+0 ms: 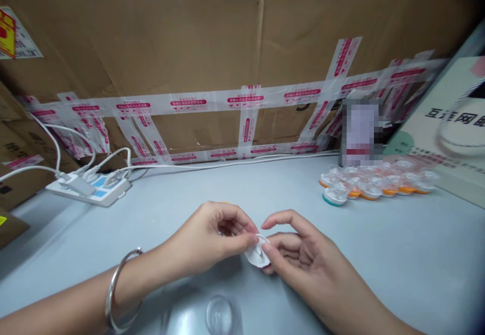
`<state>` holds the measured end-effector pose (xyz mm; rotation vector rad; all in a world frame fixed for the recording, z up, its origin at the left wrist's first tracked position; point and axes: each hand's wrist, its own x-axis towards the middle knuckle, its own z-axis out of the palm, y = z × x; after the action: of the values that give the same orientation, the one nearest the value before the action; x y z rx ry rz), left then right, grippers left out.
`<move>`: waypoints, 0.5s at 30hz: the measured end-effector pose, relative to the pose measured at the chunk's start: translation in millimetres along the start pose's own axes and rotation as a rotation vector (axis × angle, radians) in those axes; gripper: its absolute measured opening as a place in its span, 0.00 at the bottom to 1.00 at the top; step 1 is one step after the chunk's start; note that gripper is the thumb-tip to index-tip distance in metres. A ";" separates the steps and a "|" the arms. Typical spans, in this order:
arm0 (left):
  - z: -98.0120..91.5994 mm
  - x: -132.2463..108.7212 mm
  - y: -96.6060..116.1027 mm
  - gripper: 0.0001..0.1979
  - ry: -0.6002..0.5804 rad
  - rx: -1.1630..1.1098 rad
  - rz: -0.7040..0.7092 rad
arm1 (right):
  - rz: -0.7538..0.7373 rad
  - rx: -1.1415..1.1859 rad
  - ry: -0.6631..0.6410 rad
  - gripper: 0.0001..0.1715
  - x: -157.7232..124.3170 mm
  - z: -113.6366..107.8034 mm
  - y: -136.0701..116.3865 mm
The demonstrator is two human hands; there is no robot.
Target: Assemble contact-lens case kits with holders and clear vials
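A small white round piece [258, 255] with a raised rim is held up between both hands near the middle of the view. My left hand [231, 231] pinches its upper left edge between thumb and fingers. From the right, my right hand [299, 254] grips the other edge, thumb on the front and fingers behind, its index finger raised and curved. A clear round plastic piece [219, 316] lies on the table below the hands. A bit of something orange [223, 202] shows behind my left hand, mostly hidden.
Several clear-topped round cases [373, 181] with orange or teal bases stand at the back right, before a blurred upright object [359, 130]. A white power strip [93, 188] with cables sits back left. A taped cardboard box [182, 47] spans the back; a printed bag [450, 128] is at right.
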<state>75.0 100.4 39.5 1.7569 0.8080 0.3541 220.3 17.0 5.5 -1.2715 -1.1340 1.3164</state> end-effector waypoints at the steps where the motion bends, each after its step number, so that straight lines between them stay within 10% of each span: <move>1: -0.1 -0.2 0.2 0.07 0.002 0.017 0.007 | -0.005 -0.005 -0.017 0.09 0.3 -0.6 0.7; 15: -10.5 6.1 -2.8 0.10 -0.066 -0.044 0.028 | 0.023 0.056 -0.015 0.11 5.2 -5.0 0.1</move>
<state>72.2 112.6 39.5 1.7314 0.7243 0.3279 225.2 22.1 4.6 -1.2391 -1.0882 1.3671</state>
